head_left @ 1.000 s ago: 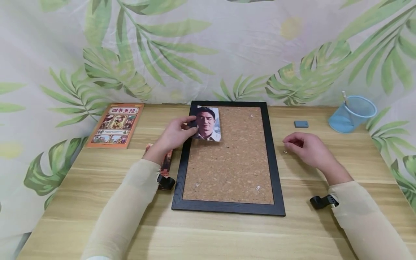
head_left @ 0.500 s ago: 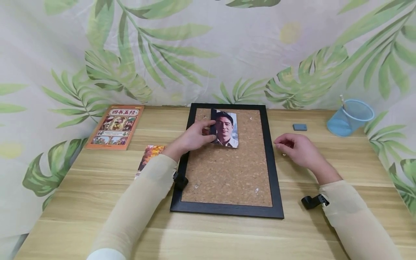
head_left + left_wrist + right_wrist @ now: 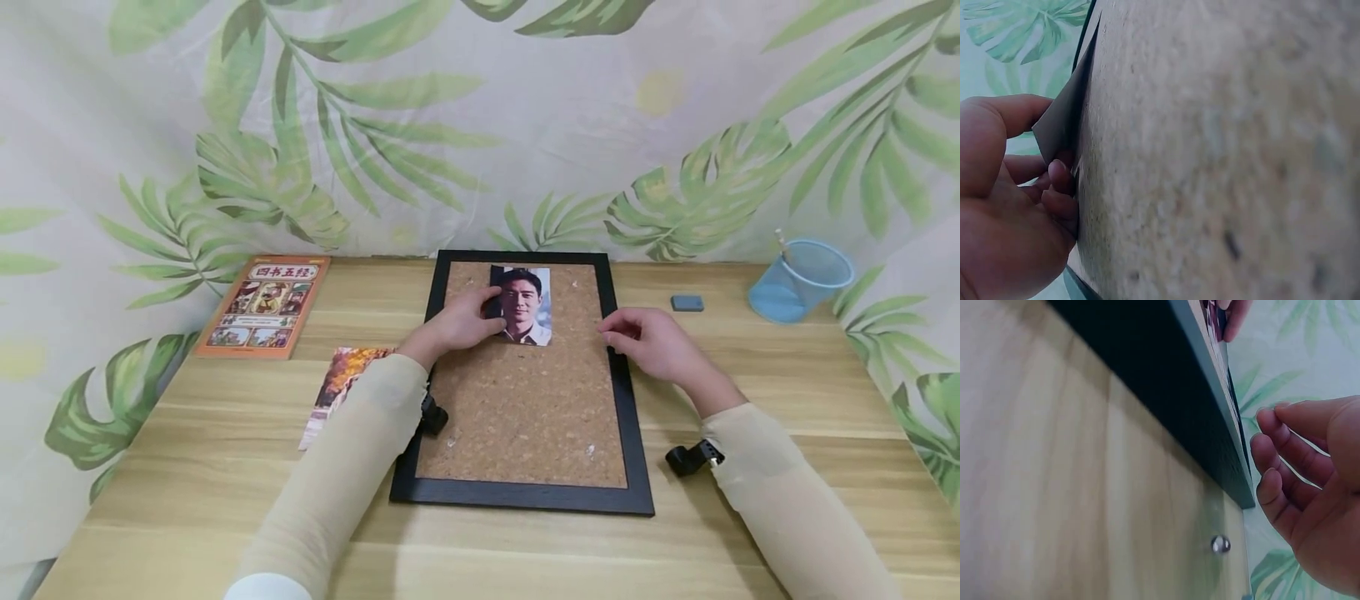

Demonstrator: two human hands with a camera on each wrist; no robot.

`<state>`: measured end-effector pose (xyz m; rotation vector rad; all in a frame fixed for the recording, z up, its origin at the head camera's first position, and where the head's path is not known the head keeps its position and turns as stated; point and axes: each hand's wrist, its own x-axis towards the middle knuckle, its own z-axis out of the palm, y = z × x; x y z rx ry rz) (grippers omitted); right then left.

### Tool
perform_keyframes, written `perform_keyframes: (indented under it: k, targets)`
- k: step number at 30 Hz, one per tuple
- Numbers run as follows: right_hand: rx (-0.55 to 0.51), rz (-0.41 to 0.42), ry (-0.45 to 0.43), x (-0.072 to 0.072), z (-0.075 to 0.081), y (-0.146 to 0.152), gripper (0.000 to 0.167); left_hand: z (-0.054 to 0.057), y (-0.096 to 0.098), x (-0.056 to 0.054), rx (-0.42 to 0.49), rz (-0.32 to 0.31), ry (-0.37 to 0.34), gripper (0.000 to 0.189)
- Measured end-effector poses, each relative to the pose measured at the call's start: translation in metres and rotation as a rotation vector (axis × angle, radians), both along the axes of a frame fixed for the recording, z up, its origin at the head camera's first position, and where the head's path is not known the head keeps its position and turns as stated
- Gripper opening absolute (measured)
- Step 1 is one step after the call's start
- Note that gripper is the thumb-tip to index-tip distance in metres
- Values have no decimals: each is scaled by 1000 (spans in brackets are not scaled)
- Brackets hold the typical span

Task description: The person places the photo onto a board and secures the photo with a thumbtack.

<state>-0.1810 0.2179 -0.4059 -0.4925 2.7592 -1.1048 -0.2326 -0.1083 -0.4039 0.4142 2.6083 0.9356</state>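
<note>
My left hand (image 3: 467, 322) pinches a portrait photo (image 3: 527, 308) by its left edge, over the upper part of a black-framed cork board (image 3: 517, 400). In the left wrist view the photo's dark edge (image 3: 1063, 125) bends up between thumb and fingers, close to the cork. My right hand (image 3: 645, 340) is at the board's right border, its thumb and index fingertip together; I cannot tell whether they hold something tiny. A round silver pin (image 3: 1220, 544) lies on the table beside the board in the right wrist view. Shiny pins (image 3: 590, 451) stand near the cork's corners.
Partly under my left forearm lies an autumn-coloured picture (image 3: 341, 383). An orange book (image 3: 264, 307) is at the back left. To the back right are a small blue-grey block (image 3: 687, 303) and a blue mesh cup (image 3: 787, 292) holding a stick. A leaf-patterned cloth (image 3: 420, 125) hangs behind.
My left hand has carried the photo rightward from the board's left border onto the cork's upper middle. The right hand has moved left from the table to the board's right border.
</note>
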Motion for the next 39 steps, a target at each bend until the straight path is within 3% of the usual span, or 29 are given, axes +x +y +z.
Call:
perform_keyframes:
  k: [5, 12, 19, 23, 28, 36, 39]
  targets:
    - [-8, 9, -11, -10, 1, -10, 16, -1, 3, -2, -32, -10, -14, 72]
    - [-60, -60, -99, -30, 5, -27, 21, -7, 7, -7, -32, -13, -11, 73]
    - [-155, -90, -149, -60, -2, -61, 18, -35, -1, -23, -43, 4, -7, 75]
    - [-214, -79, -176, -71, -8, -81, 17, -35, -6, -20, -38, 15, -38, 77]
    - [-211, -103, -146, -82, -11, -98, 16, -36, -8, -19, -24, 8, -47, 77]
    - [-167, -142, -180, -107, -13, -118, 17, -64, -11, -37, -6, 18, -47, 81]
    - [-133, -170, -181, -114, -8, -122, 18, -61, -8, -39, 3, 3, -33, 81]
